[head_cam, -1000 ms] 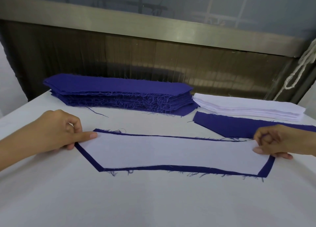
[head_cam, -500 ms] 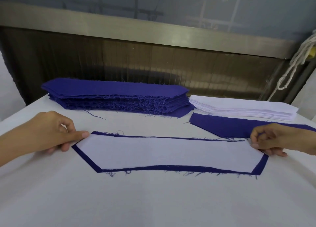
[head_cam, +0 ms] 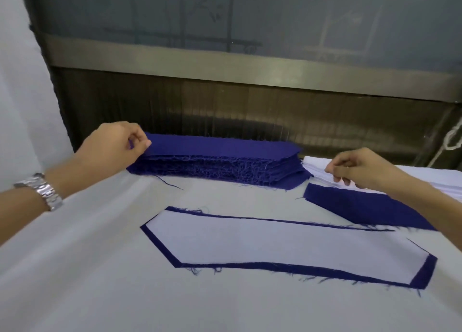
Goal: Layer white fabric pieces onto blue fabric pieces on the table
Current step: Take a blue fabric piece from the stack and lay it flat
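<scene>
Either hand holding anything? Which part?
Both: left hand pinches the top piece of the blue stack at its left end; right hand pinches the top of the white stack at its left end.

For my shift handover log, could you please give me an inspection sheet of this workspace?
Surface: table under white cloth.
Job's things: blue stack and white stack at back; layered piece, white on blue, in front; single blue piece uncovered.
Clutter: stray thread.
Hands: left hand pinches blue stack; right hand pinches white stack.
Cables: cord far right.
Surroundings: metal rail behind.
</scene>
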The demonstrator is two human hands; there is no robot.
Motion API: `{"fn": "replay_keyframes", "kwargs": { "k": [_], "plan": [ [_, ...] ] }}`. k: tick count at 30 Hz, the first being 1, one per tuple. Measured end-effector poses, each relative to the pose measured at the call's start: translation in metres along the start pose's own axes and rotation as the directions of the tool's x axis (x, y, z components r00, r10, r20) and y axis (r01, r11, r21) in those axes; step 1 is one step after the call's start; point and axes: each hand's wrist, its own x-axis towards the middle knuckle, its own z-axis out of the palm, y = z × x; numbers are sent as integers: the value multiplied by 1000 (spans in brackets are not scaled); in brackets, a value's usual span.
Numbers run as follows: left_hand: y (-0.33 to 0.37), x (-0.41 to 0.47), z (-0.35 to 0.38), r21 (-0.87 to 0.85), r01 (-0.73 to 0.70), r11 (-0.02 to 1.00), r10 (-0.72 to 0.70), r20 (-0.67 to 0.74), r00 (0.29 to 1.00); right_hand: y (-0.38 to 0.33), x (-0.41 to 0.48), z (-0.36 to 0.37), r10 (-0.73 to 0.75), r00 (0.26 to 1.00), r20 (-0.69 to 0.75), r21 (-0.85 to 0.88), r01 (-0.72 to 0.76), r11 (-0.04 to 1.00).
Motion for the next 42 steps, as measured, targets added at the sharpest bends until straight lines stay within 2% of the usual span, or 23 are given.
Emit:
{"fn": "replay_keyframes", "kwargs": {
  "k": [4, 6, 10, 13, 17, 22, 34, 42],
  "plan": [
    [-18, 25, 8, 152, -15, 988, 8, 42, 999, -20, 39, 20, -32, 994, -108, -42, 28, 999],
    [-27, 35, 10, 202, 18, 979, -34, 77, 996, -21, 60, 28, -13, 986, -167, -44, 5, 999],
    [-43, 46, 12, 252, 97, 963, -140, 159, 977, -25, 93, 39, 81, 985, -151, 98, -67, 993],
    [-48, 53, 13, 213, 99, 972, -147, 224, 963, -30, 106, 45, 121, 987, -109, 180, -100, 979],
    [-44, 60, 18, 113, 102, 988, -130, 276, 952, -36, 111, 53, 126, 986, -106, 198, -103, 975],
    [-38, 63, 25, 46, 103, 994, -112, 287, 951, -39, 111, 55, 105, 973, -206, 226, -58, 972],
    [-37, 61, 29, 21, 112, 994, -113, 267, 957, -34, 106, 56, -154, 932, -328, -37, 150, 988],
    [-37, 66, 28, 25, 148, 989, -148, 310, 939, -33, 95, 57, -269, 826, -495, -78, 266, 961]
  ]
}}
